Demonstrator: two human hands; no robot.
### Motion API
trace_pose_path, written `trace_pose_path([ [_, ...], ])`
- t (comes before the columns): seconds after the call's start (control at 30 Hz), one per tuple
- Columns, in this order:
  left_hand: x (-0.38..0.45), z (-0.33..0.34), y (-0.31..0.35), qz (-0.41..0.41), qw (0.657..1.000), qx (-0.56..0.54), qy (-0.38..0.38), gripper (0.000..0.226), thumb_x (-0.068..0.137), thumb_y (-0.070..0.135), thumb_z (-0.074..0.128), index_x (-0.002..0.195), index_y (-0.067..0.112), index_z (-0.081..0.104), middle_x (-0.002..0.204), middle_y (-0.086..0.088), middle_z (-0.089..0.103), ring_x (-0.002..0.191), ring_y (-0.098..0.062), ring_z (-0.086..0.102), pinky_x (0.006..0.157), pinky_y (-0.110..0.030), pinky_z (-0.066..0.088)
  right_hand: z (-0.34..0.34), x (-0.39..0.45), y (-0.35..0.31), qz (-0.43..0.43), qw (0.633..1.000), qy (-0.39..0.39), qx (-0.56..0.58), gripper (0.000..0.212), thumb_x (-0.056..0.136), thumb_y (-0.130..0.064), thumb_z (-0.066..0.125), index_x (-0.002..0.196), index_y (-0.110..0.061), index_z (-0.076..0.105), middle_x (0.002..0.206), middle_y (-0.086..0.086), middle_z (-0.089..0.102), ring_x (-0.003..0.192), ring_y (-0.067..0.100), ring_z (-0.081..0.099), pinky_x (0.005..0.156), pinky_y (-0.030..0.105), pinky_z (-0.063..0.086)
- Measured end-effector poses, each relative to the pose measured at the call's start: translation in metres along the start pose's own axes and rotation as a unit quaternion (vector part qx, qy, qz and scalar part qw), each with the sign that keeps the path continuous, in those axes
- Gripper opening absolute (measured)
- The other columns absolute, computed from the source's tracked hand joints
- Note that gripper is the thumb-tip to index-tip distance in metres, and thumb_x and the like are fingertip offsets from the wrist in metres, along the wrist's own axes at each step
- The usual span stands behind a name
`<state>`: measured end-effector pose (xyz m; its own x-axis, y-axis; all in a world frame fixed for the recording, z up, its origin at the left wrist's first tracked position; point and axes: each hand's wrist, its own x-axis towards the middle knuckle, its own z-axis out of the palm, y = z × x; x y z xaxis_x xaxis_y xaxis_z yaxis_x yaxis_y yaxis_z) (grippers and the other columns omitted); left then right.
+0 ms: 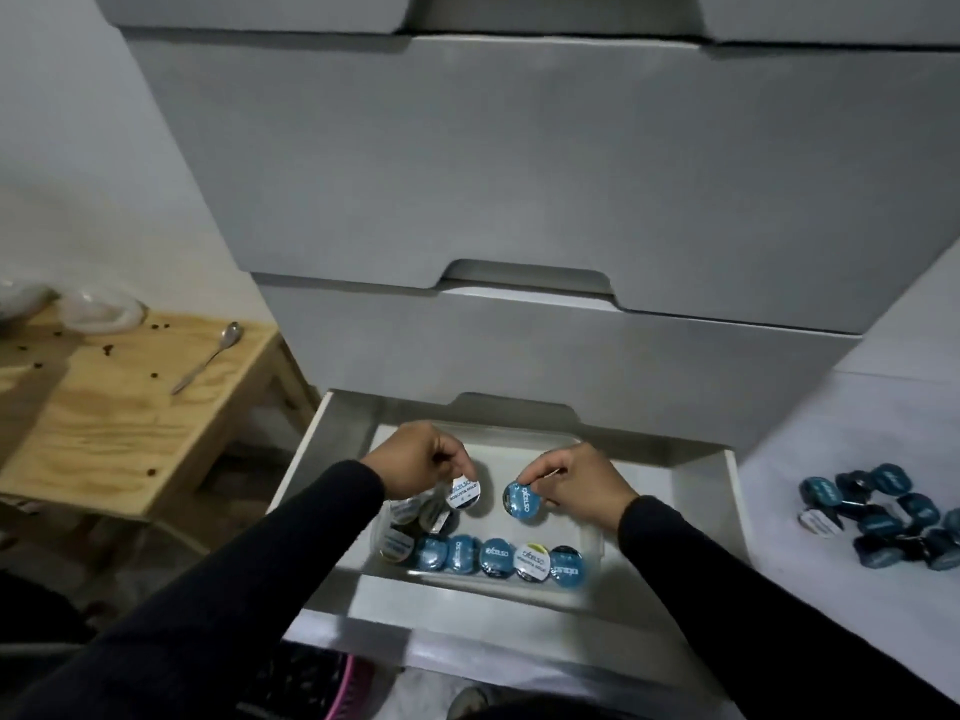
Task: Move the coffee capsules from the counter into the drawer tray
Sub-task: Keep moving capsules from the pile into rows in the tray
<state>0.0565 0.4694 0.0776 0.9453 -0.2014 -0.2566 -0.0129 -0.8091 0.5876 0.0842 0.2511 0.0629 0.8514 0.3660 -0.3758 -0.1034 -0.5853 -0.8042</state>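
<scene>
Left hand [415, 462]: pinching white-lidded capsule [464, 493] over tray [589, 517].
Right hand [576, 483]: pinching blue-lidded capsule [522, 500].
Counter pile [883, 514]: at 3 o'clock.

Long black sleeves [249, 579] on both arms, hands bare, no gloves/rings.

A grey chest of drawers [519, 174] stands against a pale wall [78, 148]; a wooden side table [119, 418] stands left.

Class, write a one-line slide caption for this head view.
Left hand and right hand each lower a capsule into the drawer tray; more capsules wait on the counter.
</scene>
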Motion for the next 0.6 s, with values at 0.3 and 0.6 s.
trace_pose_path([
  [0.3,0.014,0.018,-0.016,0.005,0.998,-0.008,-0.063,0.024,0.086,0.004,0.054,0.086,0.017,0.074,0.080,0.005,0.067,0.065,0.005,0.054,0.066,-0.007,0.041,0.024,0.014,0.004,0.049,0.999,0.002,-0.012,0.021,0.081,0.004,0.058,0.074,-0.010,0.072,0.061,-0.004,0.061,0.053,0.006,0.052,0.053,0.013,0.047],
  [0.6,0.016,0.025,-0.019,0.018,0.996,-0.009,-0.085,0.025,0.082,-0.003,0.056,0.086,0.015,0.073,0.083,0.004,0.070,0.069,0.009,0.053,0.067,0.001,0.039,0.029,0.020,0.009,0.075,0.997,-0.016,0.007,0.021,0.079,0.005,0.060,0.073,-0.015,0.057,0.070,0.000,0.063,0.057,0.009,0.055,0.052,0.020,0.048],
])
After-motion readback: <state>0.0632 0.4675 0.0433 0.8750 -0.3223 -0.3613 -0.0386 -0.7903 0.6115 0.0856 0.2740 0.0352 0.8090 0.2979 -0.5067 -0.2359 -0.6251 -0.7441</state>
